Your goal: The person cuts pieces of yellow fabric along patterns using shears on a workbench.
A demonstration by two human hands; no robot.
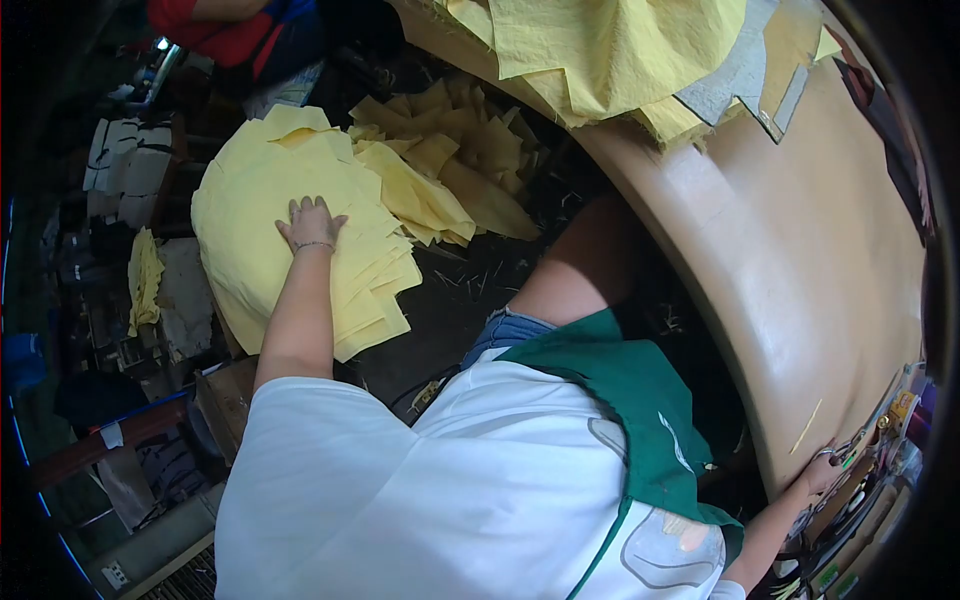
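Observation:
My left hand (311, 227) lies flat on a large stack of yellow fabric pieces (250, 200), its fingers spread and the palm down. The pieces have jagged, staggered edges. Far to the right, my right hand (823, 472) is at the lower edge of the tan table, beside a row of tools and small items (870, 490). Its fingers are curled at a thin looped thing that looks like a metal handle, too small to name surely. More yellow cloth (415, 190) sits crumpled just beyond the stack.
The tan table (770, 270) curves along my right side, bearing yellow fabric (620, 50) and a grey angular template (735, 60) at its far end. A person in a red sleeve (215, 40) is at the upper left. Bundles (130, 165) and a cardboard box (228, 400) stand left.

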